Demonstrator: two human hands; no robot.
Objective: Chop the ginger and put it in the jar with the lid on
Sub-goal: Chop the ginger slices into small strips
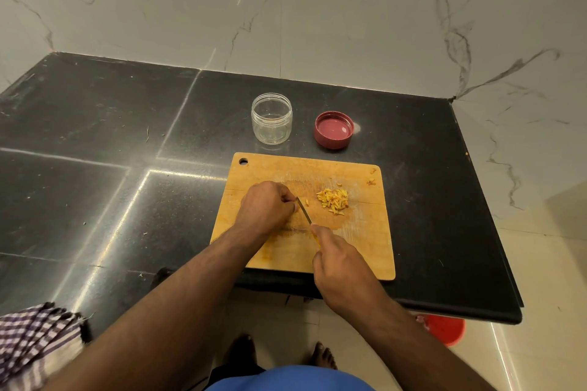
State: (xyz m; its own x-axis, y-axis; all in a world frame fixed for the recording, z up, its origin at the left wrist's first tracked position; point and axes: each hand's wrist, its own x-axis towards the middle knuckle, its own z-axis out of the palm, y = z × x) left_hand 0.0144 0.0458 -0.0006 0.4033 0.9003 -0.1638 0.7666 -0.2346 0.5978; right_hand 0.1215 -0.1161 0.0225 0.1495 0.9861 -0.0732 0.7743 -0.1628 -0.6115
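The left hand (266, 208) is resting on the rectangular wooden cutting board (355, 251), its fingers (290, 201) curled over a piece hidden beneath them. The right hand (338, 259) is gripping the yellow-handled knife (304, 210). The pile of chopped yellow ginger (333, 199) is lying at 3 o'clock of the left fingers, apart. The clear plastic jar (272, 118) and dark red round lid (334, 129) are standing at 12 o'clock on the black tabletop (95, 136).

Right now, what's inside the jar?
The clear jar looks empty; its red lid lies beside it. The chopped ginger sits on the cutting board.

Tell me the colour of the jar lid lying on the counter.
Dark pinkish-red round plastic lid, seen in the head view.
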